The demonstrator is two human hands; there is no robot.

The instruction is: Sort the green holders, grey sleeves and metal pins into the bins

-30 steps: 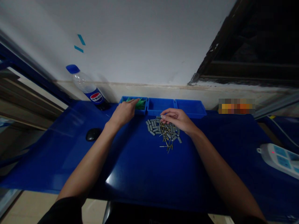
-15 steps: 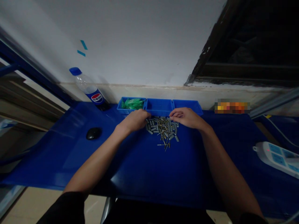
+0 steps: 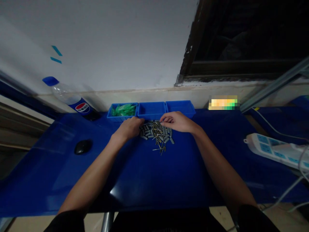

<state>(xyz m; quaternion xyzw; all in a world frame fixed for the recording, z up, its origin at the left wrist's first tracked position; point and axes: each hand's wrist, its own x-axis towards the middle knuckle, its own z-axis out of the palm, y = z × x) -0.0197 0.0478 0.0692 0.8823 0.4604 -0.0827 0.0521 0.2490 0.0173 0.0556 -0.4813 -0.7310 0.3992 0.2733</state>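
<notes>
A heap of small grey cylinders (image 3: 147, 132) and thin metal pins (image 3: 158, 132), some with brass-coloured ends, lies on the blue table. My left hand (image 3: 130, 127) is at the heap's left edge, its fingers curled together; whatever they hold is hidden. From the right, my right hand (image 3: 178, 121) reaches over the top of the heap, thumb and index finger pinched among the pins. What sits in that pinch is too small to make out. Just behind both hands stand three joined blue bins: the left bin (image 3: 109, 115) contains green pieces, while the middle bin (image 3: 151, 109) and right bin (image 3: 181, 106) show bare insides.
A cola bottle (image 3: 72, 100) stands at the back left, with a black computer mouse (image 3: 82, 147) in front of it. On the right lies a white power strip (image 3: 272, 149) with cables. A wall (image 3: 125, 48) runs behind the table (image 3: 149, 180).
My view has turned to the right, so the scene sits further left. My right fingertips have moved slightly left over the pins. The left hand stays at the heap's left edge.
</notes>
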